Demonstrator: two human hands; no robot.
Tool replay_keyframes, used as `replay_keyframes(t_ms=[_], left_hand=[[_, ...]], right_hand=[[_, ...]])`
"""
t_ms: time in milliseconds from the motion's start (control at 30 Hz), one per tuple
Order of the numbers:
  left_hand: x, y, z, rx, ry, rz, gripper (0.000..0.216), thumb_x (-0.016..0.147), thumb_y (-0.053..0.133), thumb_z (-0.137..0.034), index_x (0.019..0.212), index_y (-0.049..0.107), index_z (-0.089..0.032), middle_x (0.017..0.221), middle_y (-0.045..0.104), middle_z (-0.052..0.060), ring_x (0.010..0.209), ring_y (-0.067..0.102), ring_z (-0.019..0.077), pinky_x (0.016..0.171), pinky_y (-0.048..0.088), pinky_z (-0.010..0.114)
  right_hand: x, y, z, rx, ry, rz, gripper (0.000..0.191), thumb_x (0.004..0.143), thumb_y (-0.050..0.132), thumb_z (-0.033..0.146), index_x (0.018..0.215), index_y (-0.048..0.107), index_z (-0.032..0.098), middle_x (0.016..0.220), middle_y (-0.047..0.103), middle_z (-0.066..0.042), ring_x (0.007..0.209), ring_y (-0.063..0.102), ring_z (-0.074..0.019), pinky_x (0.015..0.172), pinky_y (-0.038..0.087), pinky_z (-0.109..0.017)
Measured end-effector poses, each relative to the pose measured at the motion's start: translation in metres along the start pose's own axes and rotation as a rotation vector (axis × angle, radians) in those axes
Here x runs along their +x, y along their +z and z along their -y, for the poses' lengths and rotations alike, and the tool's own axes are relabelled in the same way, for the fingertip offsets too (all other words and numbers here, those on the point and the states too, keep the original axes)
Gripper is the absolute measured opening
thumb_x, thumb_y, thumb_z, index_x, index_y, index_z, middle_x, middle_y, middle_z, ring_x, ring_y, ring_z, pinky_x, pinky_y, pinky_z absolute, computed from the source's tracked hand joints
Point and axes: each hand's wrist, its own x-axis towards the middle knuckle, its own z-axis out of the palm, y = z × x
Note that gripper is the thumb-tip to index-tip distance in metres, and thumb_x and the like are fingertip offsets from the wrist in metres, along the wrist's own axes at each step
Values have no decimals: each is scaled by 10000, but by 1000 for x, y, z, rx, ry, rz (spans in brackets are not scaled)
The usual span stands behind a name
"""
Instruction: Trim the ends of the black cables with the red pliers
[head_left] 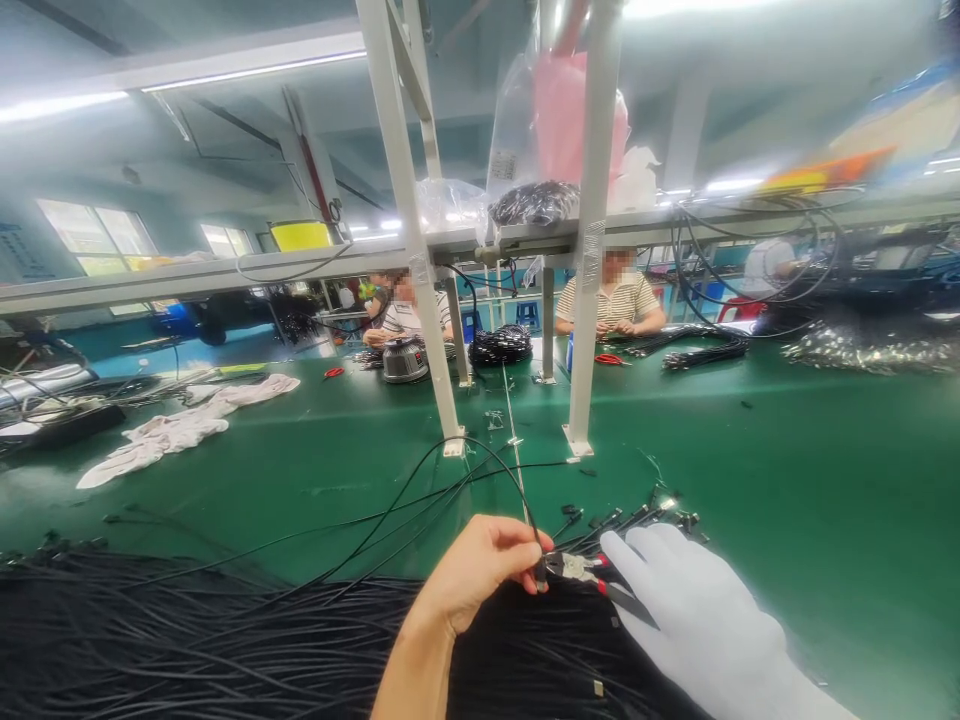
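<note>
My left hand [472,575] is bare and pinches a thin black cable [442,460] near its end, fingers closed on it. My right hand [694,625] wears a white glove and grips a pair of red-handled pliers [581,570], whose jaws meet the cable end at my left fingertips. The cable arcs up and away over the green table [787,480]. A big pile of black cables [187,630] lies under both hands. Several cable ends with connectors [637,515] fan out just beyond the pliers.
White frame posts [581,300] stand on the table ahead, carrying a shelf with bags. White cloths [180,425] lie at the left. Two other people sit across the table with cable bundles [499,345] and a round grey device [405,360].
</note>
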Motion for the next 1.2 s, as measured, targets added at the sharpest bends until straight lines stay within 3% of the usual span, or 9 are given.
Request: replay_keyframes(t_ms=[167,367,467,700,967,1200], left_hand=[[-1,-2,-2,30,-25,33,185,710,763,-298,753,783,-119,663,708,57,547,576,115,607,462,246],[-2,-7,-1,28,-47,107,209,710,773,-301,785,777,-106,659,696,46,589,606,126,608,469,242],[-1,-7,0,-25,-64,100,247,686,811,-320,788,768,-100,705,698,47,593,613,114,607,470,228],[9,-6,7,-321,-9,-93,332,595,904,-325,769,729,-104,744,679,29,623,630,107,695,535,251],[13,-14,14,-387,95,-149,366,629,893,-368,814,712,-109,853,726,80,705,656,124,683,545,237],[10,-14,12,-396,159,-151,344,670,871,-360,838,700,-113,849,733,83,685,651,122,677,544,246]], right_hand=[[1,-1,3,41,19,-2,169,771,651,253,923,577,252,766,577,16,696,508,-183,614,307,-308],[0,-3,5,71,35,-57,264,645,766,261,828,575,269,688,555,52,639,484,-167,587,262,-306],[-1,-1,5,78,50,-45,231,675,750,266,836,585,271,688,563,52,638,502,-167,589,271,-305],[-4,9,7,-34,161,12,53,851,615,301,889,612,265,703,591,29,616,560,-166,560,309,-293],[16,-4,10,60,210,17,272,840,611,330,1089,630,220,914,687,-40,802,657,-204,663,500,-299],[30,-17,22,46,232,15,293,820,617,306,1091,654,202,940,692,-64,798,654,-222,693,520,-337]])
